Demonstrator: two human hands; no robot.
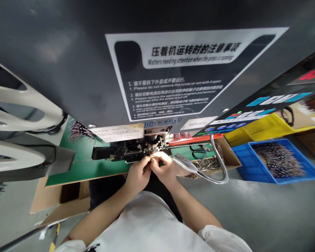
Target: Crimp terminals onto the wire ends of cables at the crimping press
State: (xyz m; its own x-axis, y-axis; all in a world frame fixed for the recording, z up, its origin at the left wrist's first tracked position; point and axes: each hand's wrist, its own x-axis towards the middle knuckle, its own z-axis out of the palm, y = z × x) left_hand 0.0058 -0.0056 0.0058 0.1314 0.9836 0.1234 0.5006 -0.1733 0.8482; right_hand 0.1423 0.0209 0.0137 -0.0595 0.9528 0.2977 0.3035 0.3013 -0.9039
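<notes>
My left hand [140, 174] and my right hand [165, 168] meet at the front of the crimping press's applicator [136, 151], low in the middle of the head view. Both are closed, thumbs and fingertips pinched together. Between the fingertips shows a bit of thin wire [154, 158], mostly covered by the fingers. The fingertips are right at the metal tooling, where I cannot tell whether the wire touches it. Above looms the dark press housing [68, 70] with its white-bordered warning label [170, 98].
A flexible metal lamp [185, 163] curves close beside my right hand. Scissors [199, 152] lie on the green table [105, 169], near a cardboard box [227, 154] of wires. Further right stands a blue bin [254, 173] of wire bundles. White reels [13, 150] are at left.
</notes>
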